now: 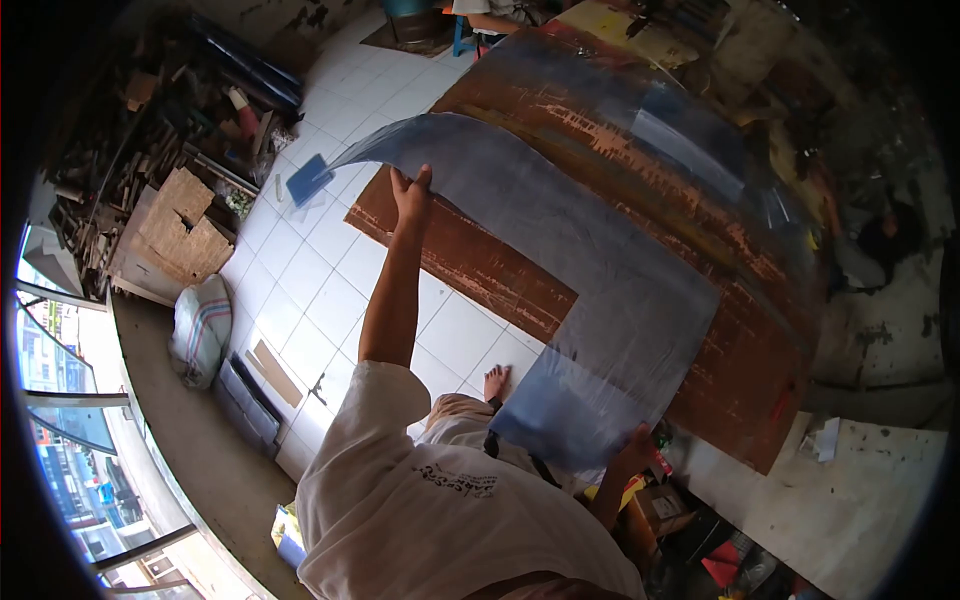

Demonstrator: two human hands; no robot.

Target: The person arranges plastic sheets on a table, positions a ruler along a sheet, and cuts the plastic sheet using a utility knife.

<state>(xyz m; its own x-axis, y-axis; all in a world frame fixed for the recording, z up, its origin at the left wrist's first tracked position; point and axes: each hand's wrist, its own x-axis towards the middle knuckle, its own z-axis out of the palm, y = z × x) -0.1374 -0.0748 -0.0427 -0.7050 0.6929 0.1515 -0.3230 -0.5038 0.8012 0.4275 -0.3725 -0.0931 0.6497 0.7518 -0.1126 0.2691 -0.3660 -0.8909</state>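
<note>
A large, clear bluish plastic sheet [610, 290] stretches over the brown worktop, its far left end curling up off the surface. My left hand [412, 192], arm stretched out, grips the sheet's near edge with the thumb showing. At the opposite end my right hand [632, 455] holds the sheet's lower corner, close to my body. That end hangs past the table edge in front of me, and the floor tiles show dimly through it. Under the sheet, the brown worktop [740, 400] has worn, scratched patches.
Scrap wood [110, 180] and a broken board [185, 225] are piled at the left, near a white sack [203, 330]. Blue film [308, 180] lies beyond the sheet's left end. A cardboard box [660, 508] sits below my right hand. Another person's arm [495, 20] shows at the top.
</note>
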